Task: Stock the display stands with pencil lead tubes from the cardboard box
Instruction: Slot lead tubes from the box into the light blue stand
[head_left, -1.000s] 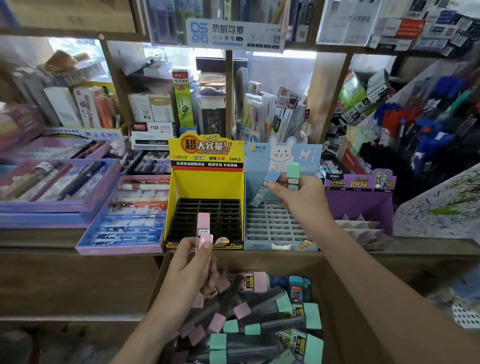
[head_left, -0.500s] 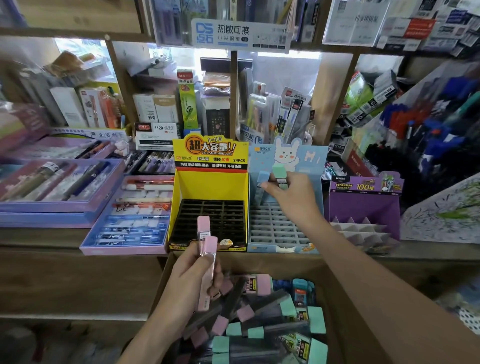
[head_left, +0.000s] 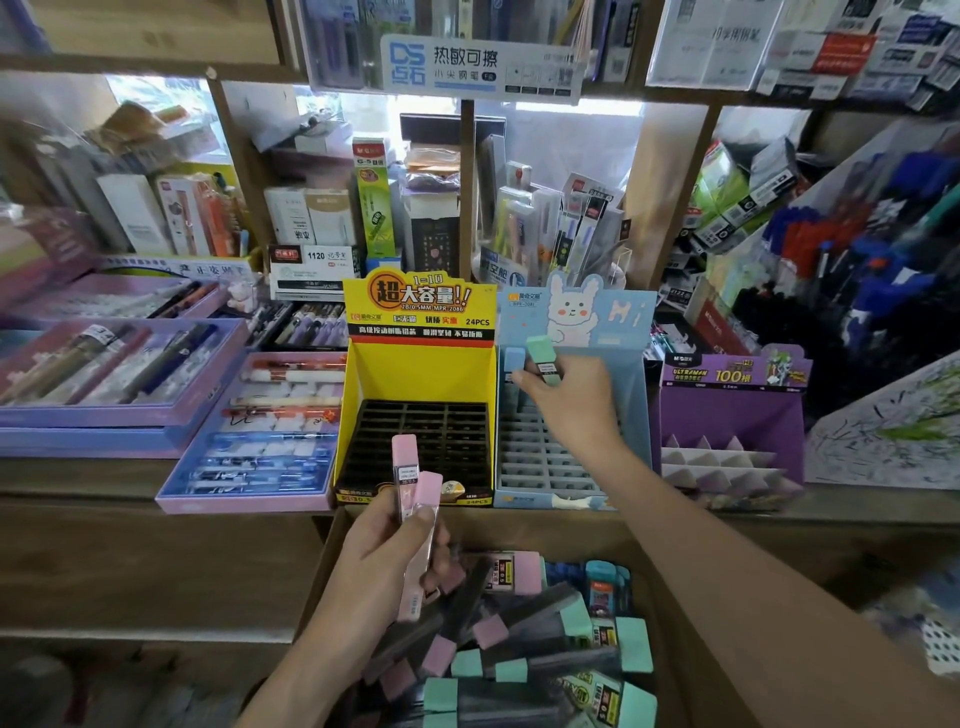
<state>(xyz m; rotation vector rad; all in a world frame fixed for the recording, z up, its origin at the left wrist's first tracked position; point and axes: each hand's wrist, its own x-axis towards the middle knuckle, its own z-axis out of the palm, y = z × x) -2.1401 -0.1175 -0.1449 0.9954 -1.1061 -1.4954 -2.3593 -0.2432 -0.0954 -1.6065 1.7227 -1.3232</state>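
My left hand (head_left: 387, 558) grips two pink-capped lead tubes (head_left: 406, 475) upright, in front of the yellow display stand (head_left: 418, 374) with its empty black grid. My right hand (head_left: 574, 400) holds a green-capped lead tube (head_left: 544, 356) over the back left of the blue rabbit display stand (head_left: 623, 364); a blue-capped tube (head_left: 514, 361) stands beside it at the back left of that grid. The cardboard box (head_left: 691, 654) below holds several tubes with pink, green and blue caps. A purple display stand (head_left: 732, 410) sits to the right with empty dividers.
Purple and blue pen trays (head_left: 244, 431) lie left of the stands on the wooden counter (head_left: 104, 478). Shelves behind are packed with stationery boxes. A rack of blue and black pens (head_left: 872, 280) fills the right side.
My right hand has moved the green-capped tube down and left toward the back left of the blue stand. My left hand stays nearly still with the pink tubes.
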